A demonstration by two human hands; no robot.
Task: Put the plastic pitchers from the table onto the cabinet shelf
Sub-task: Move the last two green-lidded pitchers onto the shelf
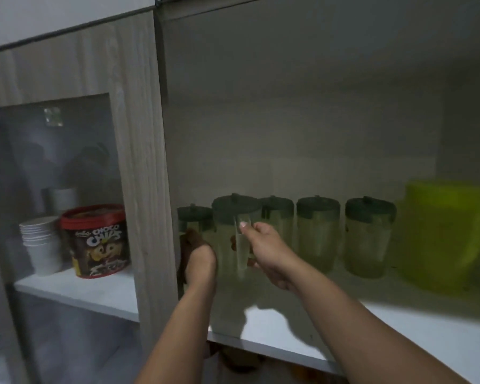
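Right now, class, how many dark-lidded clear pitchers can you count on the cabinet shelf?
5. Far left pitcher beside the left hand; the held pitcher in the right hand; three rightward. More may hide behind.

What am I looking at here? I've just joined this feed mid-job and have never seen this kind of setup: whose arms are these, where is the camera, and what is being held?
There is no machine: a person works with bare hands, and the single picture comes from a wide-angle camera worn on their head, looking forward and down.

The right hand grips the handle of a clear plastic pitcher with a dark lid, placing it on the white cabinet shelf. The left hand reaches beside that pitcher, its fingers showing dimly through the plastic; whether it touches is unclear.

Four more clear dark-lidded pitchers stand in a row on the shelf, and a yellow-green plastic pitcher stands at the right end.

Behind the glass door on the left sit a red-lidded Choco Chips tub and a stack of white paper cups.
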